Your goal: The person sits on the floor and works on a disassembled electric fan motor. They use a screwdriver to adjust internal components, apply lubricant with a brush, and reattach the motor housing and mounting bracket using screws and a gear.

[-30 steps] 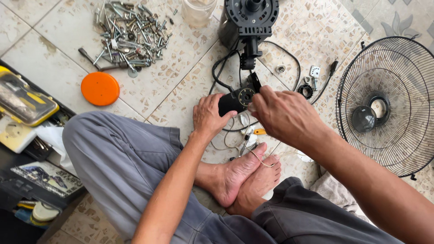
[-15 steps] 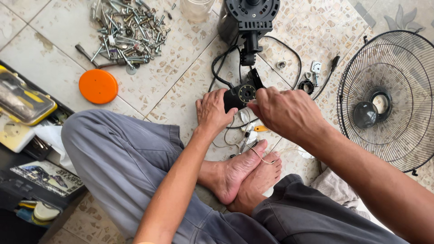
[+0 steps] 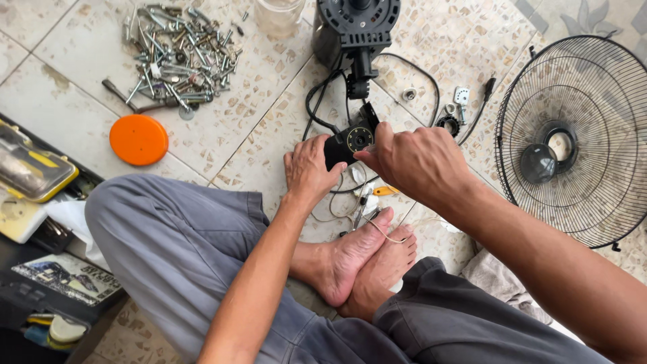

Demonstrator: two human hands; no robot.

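Note:
I sit cross-legged on a tiled floor. My left hand point(image 3: 309, 172) grips a small black switch box with a round dial point(image 3: 350, 140), held just above the floor. My right hand point(image 3: 416, 162) closes over the same box from the right, fingers on its top edge. Black cables point(image 3: 317, 101) run from the box up to a black fan motor housing point(image 3: 357, 23) standing at the top. Thin white wires point(image 3: 350, 202) hang below the box toward my bare feet point(image 3: 364, 259).
A pile of screws and bolts point(image 3: 176, 54) lies at top left, an orange lid point(image 3: 138, 139) below it. A round wire fan guard point(image 3: 579, 135) lies right. Small loose parts point(image 3: 453, 111) sit near the motor. A tool case point(image 3: 30, 168) and clutter fill the left edge.
Both hands stay on the switch box; my right hand has shifted slightly over its top. The view has drifted a little.

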